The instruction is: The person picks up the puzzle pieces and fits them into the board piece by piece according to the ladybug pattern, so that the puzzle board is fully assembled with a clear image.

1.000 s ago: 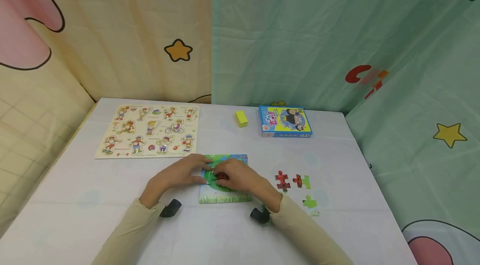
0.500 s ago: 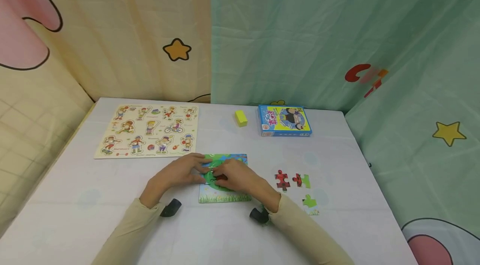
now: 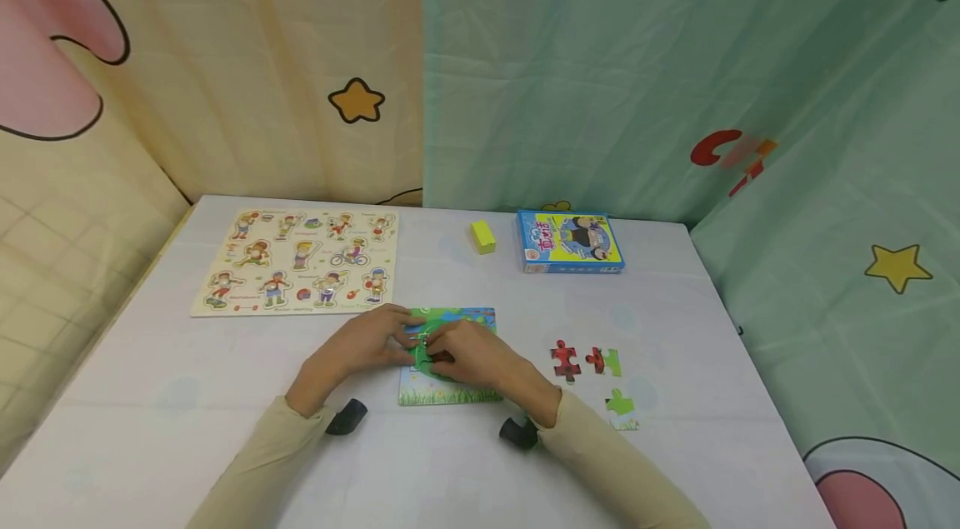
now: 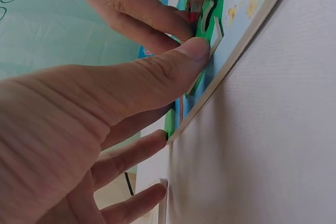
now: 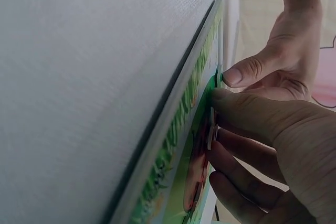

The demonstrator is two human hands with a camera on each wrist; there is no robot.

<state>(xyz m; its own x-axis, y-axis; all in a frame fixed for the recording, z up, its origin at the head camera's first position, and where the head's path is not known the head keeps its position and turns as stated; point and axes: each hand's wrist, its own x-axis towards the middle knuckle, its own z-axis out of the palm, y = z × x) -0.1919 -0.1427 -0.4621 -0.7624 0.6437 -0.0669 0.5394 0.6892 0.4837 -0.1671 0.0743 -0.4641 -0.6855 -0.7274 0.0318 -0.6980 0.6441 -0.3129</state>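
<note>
A small jigsaw board [image 3: 450,396] with a green round picture and a grass border lies at the table's middle. My right hand [image 3: 472,354] pinches a jigsaw piece [image 5: 211,129] between thumb and fingers, over the picture. At the board's left side, my left hand [image 3: 367,341] presses its thumb on a green piece [image 4: 214,38] whose edge stands up from the board. The other left fingers are spread along the board's far left edge. The hands partly cover the picture. To the right lie loose pieces: a red one [image 3: 566,361], a red-and-green one [image 3: 613,362] and a green one [image 3: 620,404].
A cream puzzle board [image 3: 292,262] with printed children in sports lies at the back left. Towards the back stand a yellow block [image 3: 483,237] and a blue-and-yellow box [image 3: 572,242]. Curtains [image 3: 555,79] hang behind the white table [image 3: 420,462].
Both hands stay at the board. My left forearm has shifted slightly to the right, and more of the green piece shows between the hands in the head view.
</note>
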